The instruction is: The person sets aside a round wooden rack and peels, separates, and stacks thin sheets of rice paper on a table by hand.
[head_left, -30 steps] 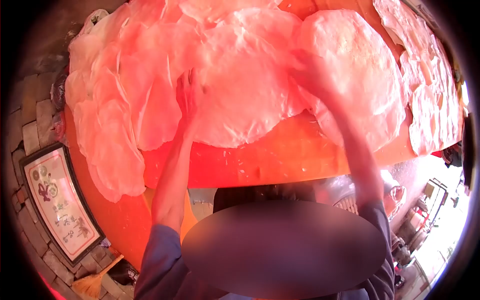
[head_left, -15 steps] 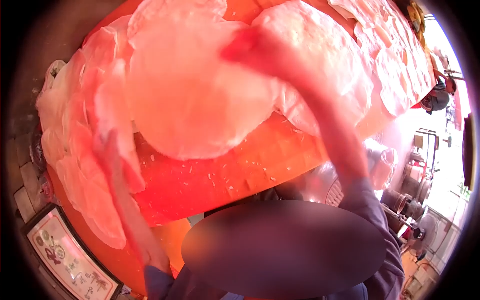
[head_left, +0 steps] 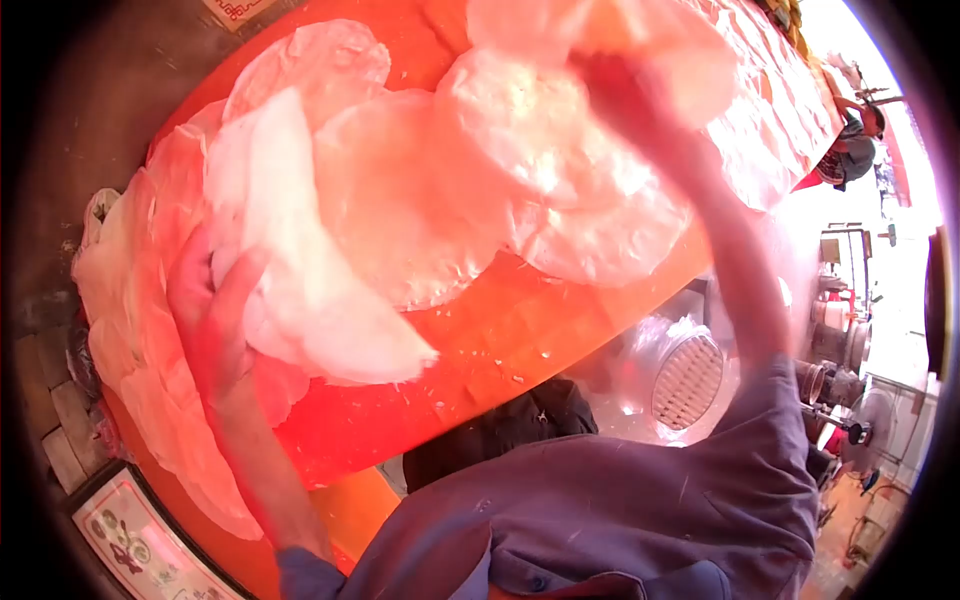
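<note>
My left hand [head_left: 222,300] grips a bent, whitish flatbread [head_left: 290,230], thin and round like the others, its lower edge hanging over the orange tabletop [head_left: 480,345]. Farther out, my right hand [head_left: 615,80], blurred, has its fingers closed at the edge of another thin flatbread [head_left: 650,40] lifted at the top of the view. Between my hands a round flatbread [head_left: 410,200] lies flat on the table. Two overlapping, shinier flatbreads [head_left: 540,130] lie below my right hand. A row of overlapping flatbreads [head_left: 150,330] runs along the left side.
More flatbreads [head_left: 775,120] cover the table's far right end, where a person [head_left: 855,145] sits beyond. A patterned oval object in clear plastic [head_left: 690,380] is by my right arm. Below the table edge is a black bag [head_left: 500,430]. A framed picture [head_left: 140,540] leans lower left.
My right hand has moved up and to the right with a flatbread. My left hand has raised and bent a whitish flatbread toward the middle. The view has shifted a little.
</note>
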Action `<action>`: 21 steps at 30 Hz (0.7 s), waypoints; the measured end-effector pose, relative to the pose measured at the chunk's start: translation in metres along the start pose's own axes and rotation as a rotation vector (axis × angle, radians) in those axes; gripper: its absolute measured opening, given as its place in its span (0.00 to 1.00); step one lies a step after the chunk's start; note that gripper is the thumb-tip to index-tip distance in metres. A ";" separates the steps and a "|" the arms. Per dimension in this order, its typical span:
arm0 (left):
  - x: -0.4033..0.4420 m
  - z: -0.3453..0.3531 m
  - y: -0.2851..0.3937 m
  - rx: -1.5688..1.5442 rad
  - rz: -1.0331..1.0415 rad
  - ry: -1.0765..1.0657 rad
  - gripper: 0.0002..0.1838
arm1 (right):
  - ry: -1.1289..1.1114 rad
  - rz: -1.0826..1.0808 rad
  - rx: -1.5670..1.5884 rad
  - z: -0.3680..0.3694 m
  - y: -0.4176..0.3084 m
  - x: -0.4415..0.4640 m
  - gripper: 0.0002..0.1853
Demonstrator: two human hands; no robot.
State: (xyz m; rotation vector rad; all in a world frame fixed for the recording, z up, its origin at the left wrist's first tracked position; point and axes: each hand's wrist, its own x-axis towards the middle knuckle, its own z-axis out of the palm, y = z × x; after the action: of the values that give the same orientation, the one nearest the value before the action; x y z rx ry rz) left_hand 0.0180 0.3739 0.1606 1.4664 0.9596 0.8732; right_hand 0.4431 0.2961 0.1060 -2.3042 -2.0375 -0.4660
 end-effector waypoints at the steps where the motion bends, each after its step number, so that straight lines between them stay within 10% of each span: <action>1: 0.005 0.019 0.013 -0.011 0.016 -0.047 0.26 | -0.331 0.072 0.055 0.014 -0.016 -0.016 0.14; 4: 0.024 0.083 0.053 -0.248 0.128 -0.060 0.25 | -0.304 -0.050 0.472 0.076 -0.029 -0.104 0.20; 11: 0.039 0.131 0.054 -0.488 0.132 -0.100 0.21 | 0.013 0.491 0.743 0.029 -0.009 -0.159 0.12; 14: 0.011 0.136 0.002 -0.415 -0.160 -0.116 0.19 | 0.395 0.658 0.817 0.052 0.027 -0.205 0.13; 17: -0.024 0.123 -0.113 -0.277 -0.455 -0.017 0.19 | 0.269 0.971 0.631 0.042 0.045 -0.219 0.12; 21: -0.031 0.010 -0.263 0.460 -0.017 0.216 0.24 | 0.239 0.948 0.603 0.020 0.011 -0.203 0.10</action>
State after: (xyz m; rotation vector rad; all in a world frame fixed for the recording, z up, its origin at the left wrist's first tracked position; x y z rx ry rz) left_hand -0.0094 0.3534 -0.1019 1.7690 1.3997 0.8448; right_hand 0.4384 0.1031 0.0401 -2.2993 -0.6649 -0.0400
